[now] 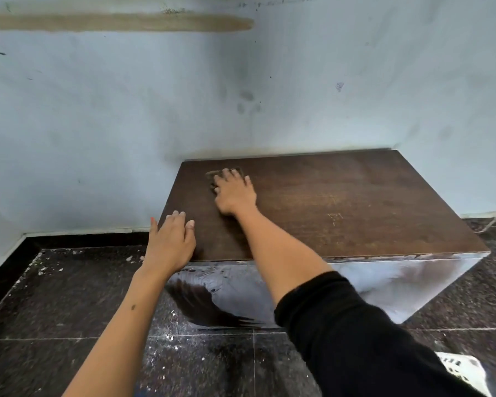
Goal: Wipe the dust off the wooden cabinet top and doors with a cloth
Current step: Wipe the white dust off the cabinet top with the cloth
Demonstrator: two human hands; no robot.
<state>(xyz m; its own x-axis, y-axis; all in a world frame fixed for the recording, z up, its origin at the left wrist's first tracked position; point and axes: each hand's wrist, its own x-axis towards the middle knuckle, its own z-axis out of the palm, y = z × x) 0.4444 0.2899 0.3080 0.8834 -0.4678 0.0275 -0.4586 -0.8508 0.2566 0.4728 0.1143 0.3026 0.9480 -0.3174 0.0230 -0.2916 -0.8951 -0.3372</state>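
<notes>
Left hand [171, 242]: we rest it, fingers straight, on the near left corner of the dark brown wooden cabinet top [341, 204].
Right hand [234, 193]: we press a brown cloth [215, 176] flat, fingers spread, near the far left corner.

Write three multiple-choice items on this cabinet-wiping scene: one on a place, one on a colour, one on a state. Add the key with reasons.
1. Where on the cabinet top is the cloth?
A. Far left corner
B. Near right corner
C. Hanging off the front edge

2. What colour is the floor?
A. White
B. Dark speckled
C. Red

3. How does the left hand lie?
A. Gripping the cloth
B. Raised clear of the cabinet
C. Resting on the top's near left corner, fingers straight

Key: 1 A, the cloth lies under the right hand near the wall. 2 B, the tiles are black with pale flecks. 3 C, it holds nothing.
</notes>
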